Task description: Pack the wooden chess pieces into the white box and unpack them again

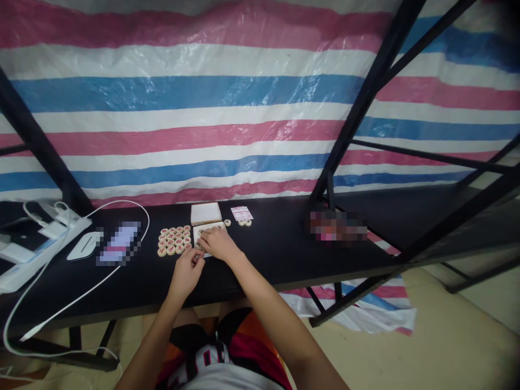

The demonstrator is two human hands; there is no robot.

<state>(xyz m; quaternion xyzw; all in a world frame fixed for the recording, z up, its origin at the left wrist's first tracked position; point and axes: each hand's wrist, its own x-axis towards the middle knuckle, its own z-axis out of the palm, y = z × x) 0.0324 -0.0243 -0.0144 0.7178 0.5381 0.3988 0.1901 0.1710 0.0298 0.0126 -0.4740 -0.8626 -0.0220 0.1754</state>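
Note:
Chinese chess pieces (174, 242), round and pale with red characters, lie in rows on the black table. Right of them is a shallow white box (220, 253) holding pieces with dark characters. My right hand (219, 242) reaches over this box, fingers stretched out and fingertips down among its pieces; how many it touches is hidden. At the box's near left corner is my left hand (189, 270), thumb and fingers curled together. What they pinch, if anything, I cannot make out. A second white box part (205, 214) sits just behind.
Several loose pieces (245, 222) and a pink-white paper (242, 213) lie to the right. Leftward are a blurred phone-like object (119, 244), a white device (84, 246), a white cable (81, 292) and a power strip (40, 254). A blurred object (337, 226) is far right.

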